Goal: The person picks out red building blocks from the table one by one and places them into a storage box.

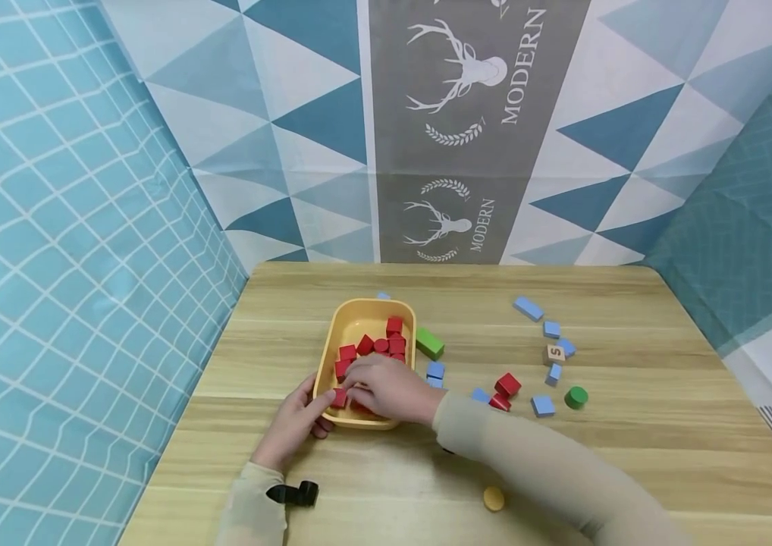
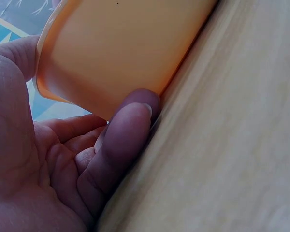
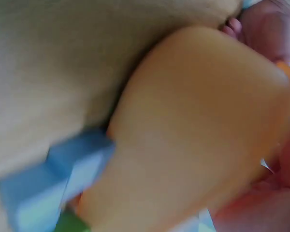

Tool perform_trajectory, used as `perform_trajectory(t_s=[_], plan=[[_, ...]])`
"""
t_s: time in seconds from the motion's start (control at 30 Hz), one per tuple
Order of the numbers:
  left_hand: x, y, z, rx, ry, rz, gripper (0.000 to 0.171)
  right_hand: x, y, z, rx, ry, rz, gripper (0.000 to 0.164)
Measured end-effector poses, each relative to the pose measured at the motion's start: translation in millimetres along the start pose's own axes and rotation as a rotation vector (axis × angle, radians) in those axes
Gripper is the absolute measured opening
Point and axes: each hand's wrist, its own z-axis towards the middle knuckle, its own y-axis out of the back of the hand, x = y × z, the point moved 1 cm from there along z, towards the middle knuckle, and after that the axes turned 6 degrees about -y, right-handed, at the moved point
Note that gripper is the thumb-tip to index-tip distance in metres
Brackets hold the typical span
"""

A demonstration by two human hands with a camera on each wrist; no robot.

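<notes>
A yellow plastic tub (image 1: pixel 365 305) stands on the table with several red blocks (image 1: pixel 348 353) inside, mostly cubes. My left hand (image 1: pixel 293 422) grips its front left corner, the thumb over the rim and the fingers against the outer wall; the left wrist view shows the fingertips low against the tub (image 2: pixel 116 53), by the tabletop. Over the front of the tub my right hand (image 1: pixel 386 385) reaches in from the right, its fingers bent down among the red blocks. I cannot tell whether it holds one. The right wrist view is blurred and shows mainly the tub's outside (image 3: pixel 183 130).
Right of the tub lie a green block (image 1: pixel 430 343) and blue blocks (image 1: pixel 435 370) close to its wall. Farther right are red blocks (image 1: pixel 507 384), several more blue ones (image 1: pixel 528 308), a numbered wooden cube (image 1: pixel 553 354) and a green cylinder (image 1: pixel 575 396). A yellow disc (image 1: pixel 494 498) lies near the front.
</notes>
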Motion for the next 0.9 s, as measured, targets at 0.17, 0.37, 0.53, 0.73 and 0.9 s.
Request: perform_trajectory(t_s=[0.17,0.37,0.53,0.73,0.9], plan=[[13.6,1.6,5.1,-0.048,0.018,0.005,0.058,-27.5,38.1,-26.8,-0.134,-0.035,0.040,0.012],[12.4,1.3,4.8,-0.043,0.028,0.017,0.058,-81.3,83.2,-87.3,-0.123,-0.354,0.100,0.020],[-2.3,0.9,0.1,-0.032,0.033,0.021,0.055,-110.9,101.3,-140.1,-0.111,-0.553,0.105,0.023],[-23.9,-3.2,-7.8,-0.020,0.035,0.042,0.057,-122.5,87.6,-174.9,-0.005,-0.555,0.035,0.021],[-22.9,-4.9,-8.0,-0.012,0.025,0.034,0.058,-124.9,75.1,-181.3,-0.008,-0.507,-0.082,0.016]])
